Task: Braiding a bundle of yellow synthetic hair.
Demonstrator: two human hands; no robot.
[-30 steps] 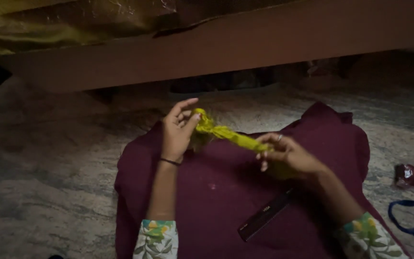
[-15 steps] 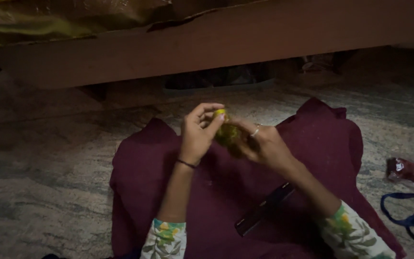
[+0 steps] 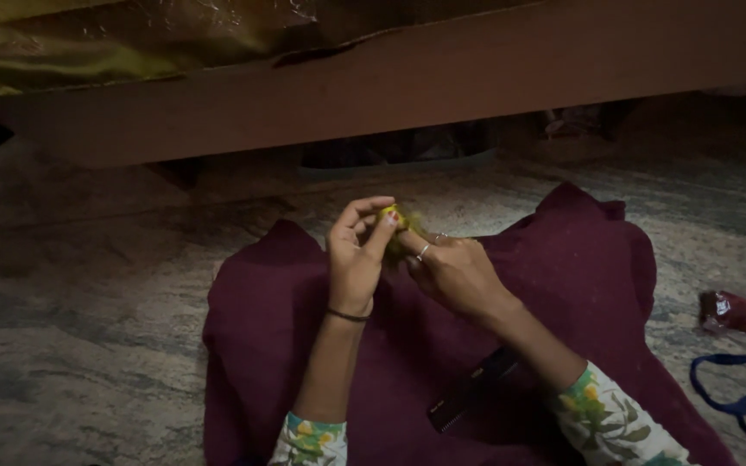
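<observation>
Your left hand (image 3: pixel 357 259) and right hand (image 3: pixel 451 272) both pinch the small bunched yellow fabric piece (image 3: pixel 395 220), held between them above the maroon cloth (image 3: pixel 563 259), fingertips nearly touching

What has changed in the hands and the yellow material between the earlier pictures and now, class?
The yellow strip, stretched between the hands a second ago, is now bunched into a small wad. The right hand moved in toward the left hand, and both pinch the wad together. Neither let go. The maroon cloth, the dark comb and the red packet stayed put.
</observation>
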